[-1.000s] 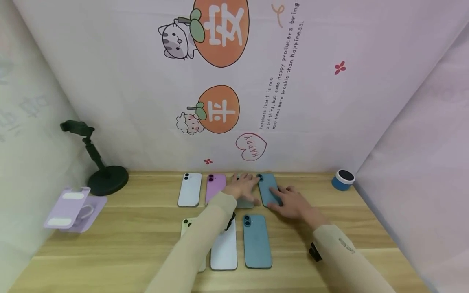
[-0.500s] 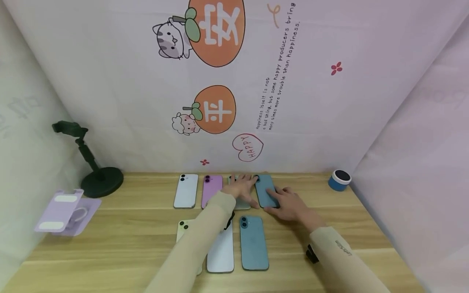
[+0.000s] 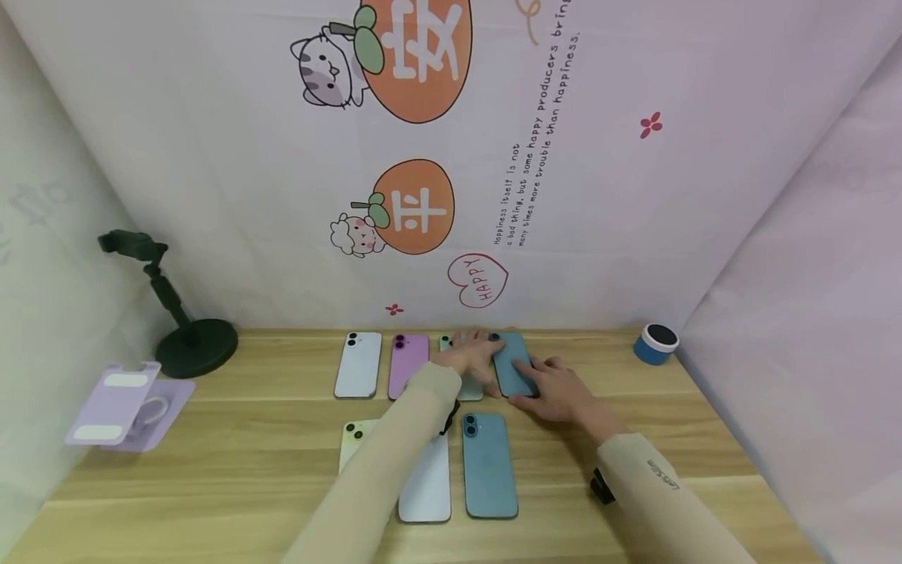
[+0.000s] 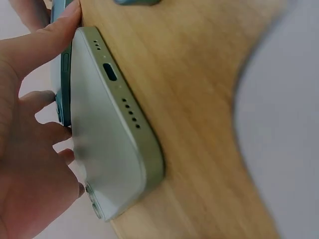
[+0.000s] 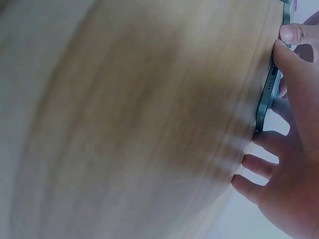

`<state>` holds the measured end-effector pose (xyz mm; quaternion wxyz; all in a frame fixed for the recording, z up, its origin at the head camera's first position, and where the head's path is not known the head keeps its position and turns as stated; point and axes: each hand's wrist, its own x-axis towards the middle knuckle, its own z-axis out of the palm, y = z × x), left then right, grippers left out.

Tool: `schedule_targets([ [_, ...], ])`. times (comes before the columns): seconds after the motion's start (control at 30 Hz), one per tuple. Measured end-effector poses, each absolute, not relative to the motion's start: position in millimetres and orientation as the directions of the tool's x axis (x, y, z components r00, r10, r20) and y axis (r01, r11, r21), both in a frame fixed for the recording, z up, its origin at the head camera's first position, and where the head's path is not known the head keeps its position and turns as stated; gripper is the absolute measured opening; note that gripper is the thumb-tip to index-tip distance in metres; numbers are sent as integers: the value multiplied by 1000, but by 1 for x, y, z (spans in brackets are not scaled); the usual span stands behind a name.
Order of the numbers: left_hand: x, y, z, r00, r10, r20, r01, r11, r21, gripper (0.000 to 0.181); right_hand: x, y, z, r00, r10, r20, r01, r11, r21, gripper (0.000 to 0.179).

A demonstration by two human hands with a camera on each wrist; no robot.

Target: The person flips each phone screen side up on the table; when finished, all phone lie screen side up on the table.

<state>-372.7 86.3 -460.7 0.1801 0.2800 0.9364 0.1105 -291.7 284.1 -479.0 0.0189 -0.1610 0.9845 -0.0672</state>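
Observation:
In the back row of phones, a blue phone (image 3: 513, 368) lies camera side up at the right end. My left hand (image 3: 468, 359) reaches across the pale green phone (image 3: 470, 390), its fingers spread and touching the blue phone's left side. My right hand (image 3: 560, 393) lies at the blue phone's right side, thumb at its lower corner and index finger on it. The right wrist view shows the blue phone's bottom edge (image 5: 265, 102), with the other fingertips on the table. The pale green phone (image 4: 107, 129) is partly covered by my left hand in the head view.
Left in the back row lie a white phone (image 3: 358, 365) and a purple phone (image 3: 407, 366). Nearer are a pale yellow phone (image 3: 355, 439), a larger white phone (image 3: 427, 493) and a teal phone (image 3: 489, 470). A black stand (image 3: 196, 347), purple stand (image 3: 123, 403) and blue jar (image 3: 655, 346) flank them.
The head view has shifted slightly. My left hand has moved a little to the right against the blue phone. My right hand and the phones look nearly unchanged.

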Motion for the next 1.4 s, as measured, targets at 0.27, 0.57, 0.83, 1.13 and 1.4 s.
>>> schedule_targets([
  [0.27, -372, 94, -454, -787, 562, -255, 467, 813, 348, 101, -288, 287, -474, -945, -326, 0, -324, 939, -115, 75],
  [0.57, -374, 97, -459, -843, 510, -169, 359, 769, 529, 80, -285, 284, -473, -939, -344, -26, -341, 936, -87, 72],
  [0.83, -372, 103, -458, -911, 382, -157, 173, 699, 694, 74, -283, 282, -473, -927, -370, -68, -360, 925, -125, 74],
  [1.13, -367, 104, -449, -937, 324, -133, 25, 441, 897, 72, -283, 285, -465, -924, -375, -79, -351, 911, -217, 75],
  [1.4, -362, 101, -452, -905, 367, -215, -155, 188, 970, 74, -283, 292, -464, -917, -384, -110, -344, 898, -274, 74],
])
